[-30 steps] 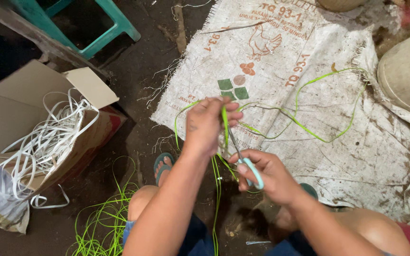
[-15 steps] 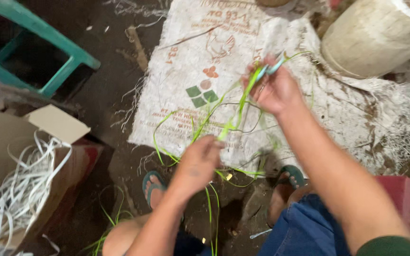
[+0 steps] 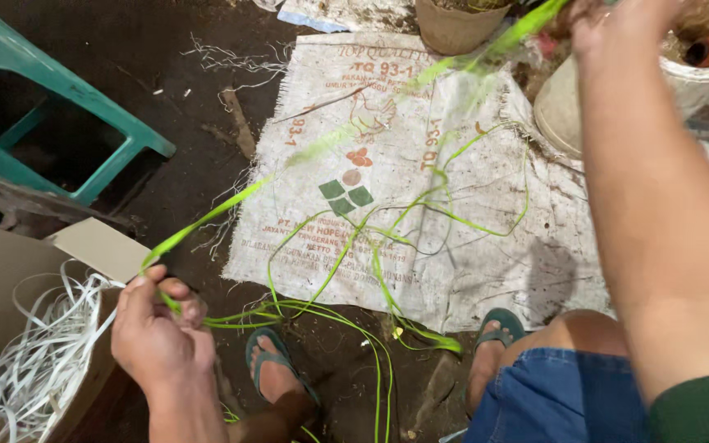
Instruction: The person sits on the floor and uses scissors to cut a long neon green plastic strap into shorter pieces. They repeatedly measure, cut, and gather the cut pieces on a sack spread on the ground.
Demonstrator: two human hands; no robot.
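Observation:
A long green plastic strip (image 3: 289,160) stretches taut and blurred from lower left to the top right. My left hand (image 3: 157,328) is closed on its lower end, just above a cardboard box. My right hand (image 3: 617,20) is raised to the top edge, partly cut off, and grips the strip's upper end. More green strips (image 3: 420,213) lie looped on a white woven sack (image 3: 322,90) spread on the dirt floor and trail down between my feet. I cannot see whether the right hand holds anything else.
The open cardboard box (image 3: 10,271) at lower left holds several white strips (image 3: 34,369). A teal plastic stool (image 3: 43,98) stands at upper left. A brown pot (image 3: 453,25) and a white bucket (image 3: 560,107) sit at the sack's far edge. My feet wear teal sandals (image 3: 272,369).
My right hand has swung up and to the right, pulling the green strip taut. My left hand has dropped down and to the left toward the box. The view has shifted.

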